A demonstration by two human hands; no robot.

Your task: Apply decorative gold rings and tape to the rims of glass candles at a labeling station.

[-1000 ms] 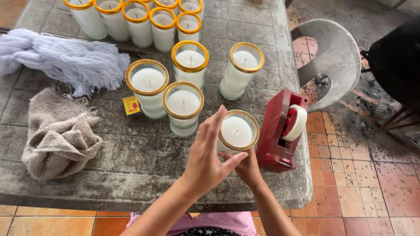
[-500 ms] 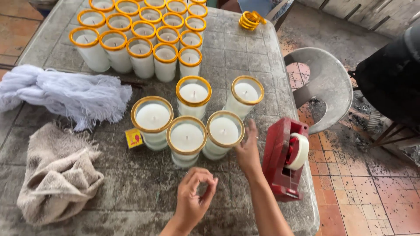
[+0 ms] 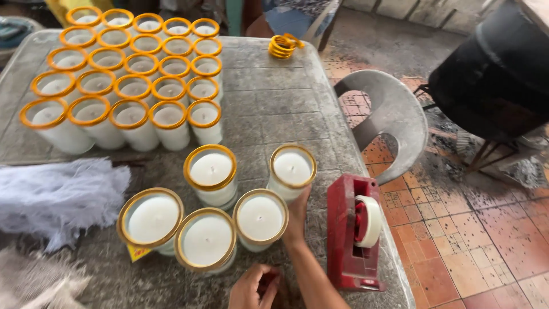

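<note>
Several white candles in glasses with gold rims stand close together near the table's front. My right hand (image 3: 297,213) reaches up between two of them; its fingers lie on the lower side of the back-right candle (image 3: 291,166), just right of the nearest candle (image 3: 260,217). My left hand (image 3: 254,289) is at the bottom edge with its fingers curled in and nothing visible in it. A red tape dispenser (image 3: 346,246) with a white roll stands right of my right forearm.
Rows of orange-rimmed candles (image 3: 131,86) fill the far left of the grey stone table (image 3: 269,109). White string (image 3: 51,197), a beige cloth (image 3: 34,283) and a small yellow box (image 3: 136,253) lie at left. Gold rings (image 3: 283,46) sit at the back. A grey chair (image 3: 389,114) and a black drum (image 3: 492,74) stand at right.
The held candle was set down beside the others. My right hand left it and moved up to the back-right candle. My left hand drew back and curled. The view tilted up.
</note>
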